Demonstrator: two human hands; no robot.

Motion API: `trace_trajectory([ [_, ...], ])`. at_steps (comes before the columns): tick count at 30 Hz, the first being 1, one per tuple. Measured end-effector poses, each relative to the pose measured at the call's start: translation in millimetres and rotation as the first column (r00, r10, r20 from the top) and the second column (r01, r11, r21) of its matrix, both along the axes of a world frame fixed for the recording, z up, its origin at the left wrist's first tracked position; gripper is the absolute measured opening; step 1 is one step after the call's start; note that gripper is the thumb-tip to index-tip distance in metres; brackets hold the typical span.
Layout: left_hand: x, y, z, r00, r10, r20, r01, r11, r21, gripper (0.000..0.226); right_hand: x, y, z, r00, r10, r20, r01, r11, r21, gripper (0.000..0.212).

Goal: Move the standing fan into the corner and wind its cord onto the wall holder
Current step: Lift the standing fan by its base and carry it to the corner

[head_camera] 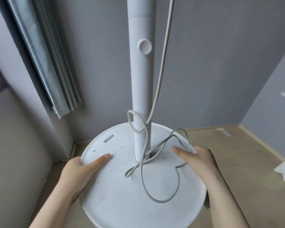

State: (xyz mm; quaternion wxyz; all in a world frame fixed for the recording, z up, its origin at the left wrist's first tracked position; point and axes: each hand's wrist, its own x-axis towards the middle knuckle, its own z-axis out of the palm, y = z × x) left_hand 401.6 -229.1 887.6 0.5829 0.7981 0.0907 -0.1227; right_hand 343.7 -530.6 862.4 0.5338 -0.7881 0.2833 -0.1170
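At lower centre, left hand (82, 168) and right hand (200, 160) clamped their grips on opposite rims of the round white fan base (118, 196); its upright pole (141, 89) stood midway between.

White plastic standing fan (141, 79), plain grey wall (220, 63).
I see a thin pale grey cord (160, 79); fabric curtain (44, 63) upper left grey-blue, plank floor (237, 162) lower right beige.
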Motion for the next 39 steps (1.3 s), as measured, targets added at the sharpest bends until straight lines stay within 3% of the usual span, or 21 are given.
trace_trajectory([
  [5, 51.9, -50.3, -3.5, 0.999, -0.047, -0.012, 0.047, 0.999, 0.000, 0.057, 30.2, -44.5, -13.0, 0.997, -0.082, -0.006, 0.082, 0.996, 0.027, 0.066],
  [21, 194.4, -288.6, -2.1, 0.985, -0.172, -0.007, 0.172, 0.984, -0.040, 0.047, 140.7, -275.1, -14.1, 0.976, -0.217, -0.003, 0.217, 0.976, -0.032, 0.074],
  [39, 403.0, -531.6, 5.0, 0.883, -0.469, -0.004, 0.468, 0.881, -0.077, 0.079, 263.2, -470.3, 16.1, 0.888, -0.459, 0.031, 0.460, 0.887, -0.042, 0.058],
])
